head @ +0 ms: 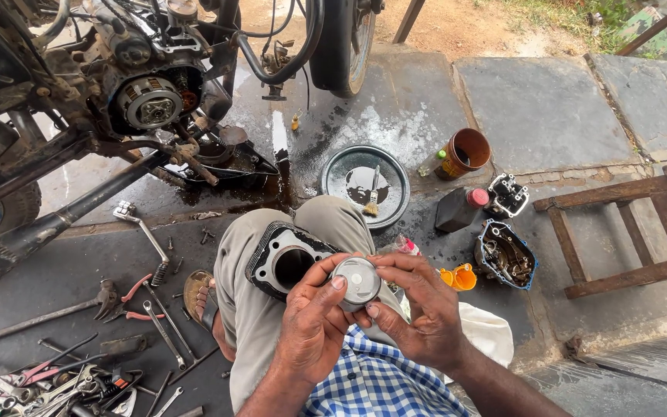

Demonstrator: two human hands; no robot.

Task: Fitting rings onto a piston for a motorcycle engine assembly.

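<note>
The piston (pixel 357 282) is showing smooth, bright metal with a dull sheen. The cylinder block (pixel 286 259) is looking like matt, dark, finned cast metal. The round pan (pixel 364 185) is gleaming as oily steel; the stone floor (pixel 542 108) is appearing rough and wet.

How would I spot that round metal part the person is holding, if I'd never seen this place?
Start at the stripped motorcycle, then drop to the person's knee, where a black finned engine cylinder rests. Just right of it, both hands pinch a piston: a small silvery drum with a flat shiny top, the only clean bright part there.
</note>
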